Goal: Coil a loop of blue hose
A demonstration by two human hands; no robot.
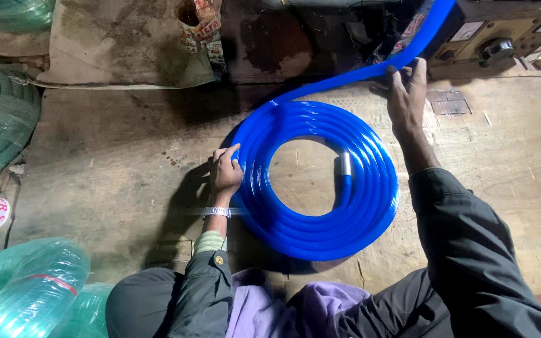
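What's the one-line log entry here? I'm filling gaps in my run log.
left hand: pressing coil edge | right hand: on incoming hose | blue hose coil: flat on wooden floor

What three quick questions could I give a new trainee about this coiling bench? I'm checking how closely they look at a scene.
1. True or false: the person's left hand rests on the outer edge of the flat coil of glossy blue plastic hose.
2. Which hand presses on the loose run of hose leading away from the coil: (a) left, (b) right?
3. Fill in: the short silver metal sleeve sits on the ___ side of the coil's ring.

Key: 1 true. 2 (b), the right hand. 3 inner.
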